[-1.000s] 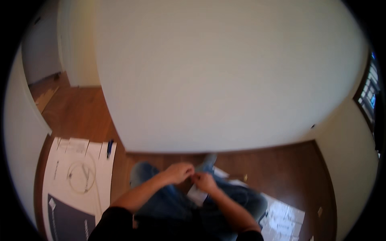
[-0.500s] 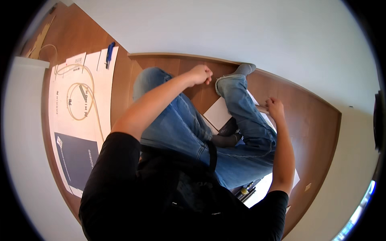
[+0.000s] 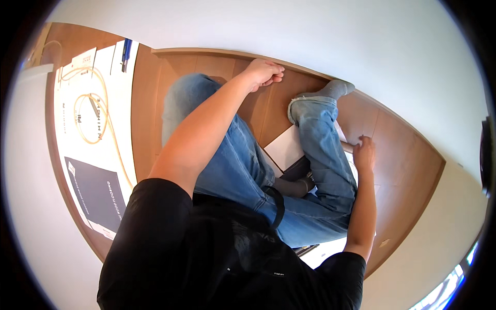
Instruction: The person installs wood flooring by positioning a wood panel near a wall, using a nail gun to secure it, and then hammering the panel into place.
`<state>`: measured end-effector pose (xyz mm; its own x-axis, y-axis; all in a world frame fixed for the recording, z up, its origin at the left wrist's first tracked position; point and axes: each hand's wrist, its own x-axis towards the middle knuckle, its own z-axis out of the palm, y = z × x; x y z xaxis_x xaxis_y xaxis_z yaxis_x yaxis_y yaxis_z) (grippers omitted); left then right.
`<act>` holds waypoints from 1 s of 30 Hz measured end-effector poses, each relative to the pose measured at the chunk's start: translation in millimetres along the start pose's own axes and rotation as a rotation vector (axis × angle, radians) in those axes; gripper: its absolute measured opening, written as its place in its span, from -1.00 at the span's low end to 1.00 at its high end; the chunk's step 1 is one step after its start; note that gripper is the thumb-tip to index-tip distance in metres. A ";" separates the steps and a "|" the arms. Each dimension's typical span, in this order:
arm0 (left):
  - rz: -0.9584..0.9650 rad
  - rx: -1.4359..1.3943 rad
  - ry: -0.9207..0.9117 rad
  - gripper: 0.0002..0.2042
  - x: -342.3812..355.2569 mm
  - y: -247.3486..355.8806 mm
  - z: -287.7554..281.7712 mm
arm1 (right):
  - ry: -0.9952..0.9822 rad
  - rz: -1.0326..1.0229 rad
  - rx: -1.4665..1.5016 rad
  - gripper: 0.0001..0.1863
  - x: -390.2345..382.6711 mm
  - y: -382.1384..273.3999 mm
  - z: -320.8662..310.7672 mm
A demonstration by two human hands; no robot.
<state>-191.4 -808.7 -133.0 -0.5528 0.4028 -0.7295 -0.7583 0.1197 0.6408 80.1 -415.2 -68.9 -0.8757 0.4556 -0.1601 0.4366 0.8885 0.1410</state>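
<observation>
Both hands barely shift: left hand [image 3: 264, 72] loosely curled, empty on floor [image 3: 408, 155], right hand [image 3: 364, 153] apart, probably pressing light, bendy white sheet [image 3: 287, 147]; grab its edge.

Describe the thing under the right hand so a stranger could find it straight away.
Start at the wooden floor by the white wall. Beside the bent leg in blue jeans, the right hand rests on a flat white board, the only pale sheet lying beneath the legs.
</observation>
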 end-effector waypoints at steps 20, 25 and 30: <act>0.157 0.025 0.095 -0.80 17.5 -6.0 0.2 | -0.372 -0.082 -0.305 -0.67 -2.5 8.0 -157.0; 0.162 0.039 0.151 -0.79 6.3 1.2 3.5 | -0.265 -0.263 0.206 -0.54 -10.4 -45.6 -166.5; 0.182 -0.017 0.159 -0.82 16.5 -4.5 0.2 | -0.311 -0.831 -0.045 -0.62 11.1 -157.3 -139.6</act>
<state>-197.0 -802.3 -147.9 -0.7272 0.2685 -0.6318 -0.6463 0.0426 0.7619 -27.1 -557.4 43.5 -0.8074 -0.3357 -0.4852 -0.3291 0.9388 -0.1018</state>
